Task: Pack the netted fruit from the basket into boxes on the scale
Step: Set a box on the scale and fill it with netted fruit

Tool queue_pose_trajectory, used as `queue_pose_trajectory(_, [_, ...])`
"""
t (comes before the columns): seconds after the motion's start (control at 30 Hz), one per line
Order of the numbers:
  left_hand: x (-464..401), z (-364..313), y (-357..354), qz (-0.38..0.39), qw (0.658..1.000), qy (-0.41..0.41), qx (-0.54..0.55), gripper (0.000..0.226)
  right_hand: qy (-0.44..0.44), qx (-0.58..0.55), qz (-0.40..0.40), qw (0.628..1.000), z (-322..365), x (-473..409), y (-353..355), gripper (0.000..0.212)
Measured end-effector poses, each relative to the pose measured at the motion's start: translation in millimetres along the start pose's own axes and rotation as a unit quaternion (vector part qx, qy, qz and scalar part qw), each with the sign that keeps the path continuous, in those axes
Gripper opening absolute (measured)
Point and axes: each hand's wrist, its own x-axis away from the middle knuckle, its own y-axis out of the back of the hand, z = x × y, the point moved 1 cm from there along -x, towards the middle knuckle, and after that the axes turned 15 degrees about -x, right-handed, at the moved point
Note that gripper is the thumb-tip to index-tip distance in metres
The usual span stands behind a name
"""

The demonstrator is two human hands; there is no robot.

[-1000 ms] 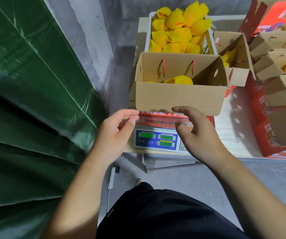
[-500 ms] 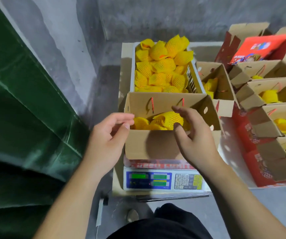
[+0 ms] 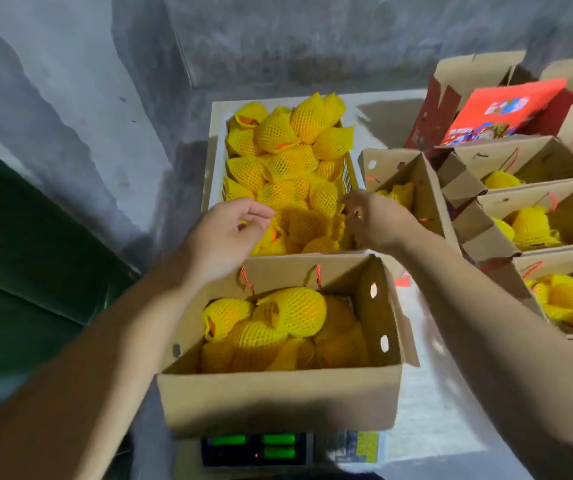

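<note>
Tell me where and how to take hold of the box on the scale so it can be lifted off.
Grip the box by its two short end walls, one hand from each side, low near the base. It is open-topped, wide and loaded with netted fruit, so one hand would probably tip it. The red cord handles sit inside the far wall, awkward over the fruit. The scale under it leaves the ends reachable.

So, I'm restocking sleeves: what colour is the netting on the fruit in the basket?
Yellow foam netting, clearest in the head view.
</note>
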Motion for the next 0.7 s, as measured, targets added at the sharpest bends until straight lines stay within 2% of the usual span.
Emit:
queue_pose_trajectory(0.03, [-20, 3, -7, 0.023, 0.999, 0.026, -0.006, 0.024, -0.010, 0.036, 0.012, 0.999, -10, -18, -1, 0.048])
queue_pose_trajectory(0.1, [-55, 13, -22, 0.066, 0.995, 0.069, -0.024, 0.027, 0.026, 0.111, 0.044, 0.993, -24, -47, -12, 0.047])
queue_pose_trajectory(0.17, [-83, 28, -35, 0.124, 0.981, 0.082, -0.124, 0.038, 0.081, 0.187, 0.089, 0.975, -35, -67, -31, 0.046])
queue_pose_trajectory(0.2, [-93, 38, -40, 0.162, 0.961, 0.075, -0.212, 0.046, 0.095, 0.228, 0.106, 0.963, -40, -72, -41, 0.048])
queue_pose_trajectory(0.27, [-108, 59, -48, 0.222, 0.887, 0.058, -0.401, 0.063, 0.116, 0.304, 0.105, 0.940, -48, -78, -55, 0.051])
queue_pose_trajectory(0.33, [-117, 73, -54, 0.270, 0.834, 0.061, -0.478, 0.071, 0.128, 0.326, 0.085, 0.933, -54, -80, -61, 0.053])
queue_pose_trajectory(0.43, [-123, 77, -59, 0.293, 0.826, 0.070, -0.476, 0.080, 0.126, 0.318, 0.099, 0.935, -54, -77, -58, 0.074])
queue_pose_trajectory(0.47, [-125, 76, -58, 0.287, 0.827, 0.062, -0.479, 0.079, 0.122, 0.325, 0.115, 0.931, -54, -78, -56, 0.071])
queue_pose_trajectory(0.6, [-127, 74, -58, 0.278, 0.795, 0.067, -0.534, 0.071, 0.106, 0.395, 0.173, 0.896, -49, -78, -58, 0.023])
queue_pose_trajectory(0.7, [-126, 76, -58, 0.294, 0.776, 0.089, -0.551, 0.070, 0.099, 0.416, 0.180, 0.886, -43, -76, -56, 0.014])
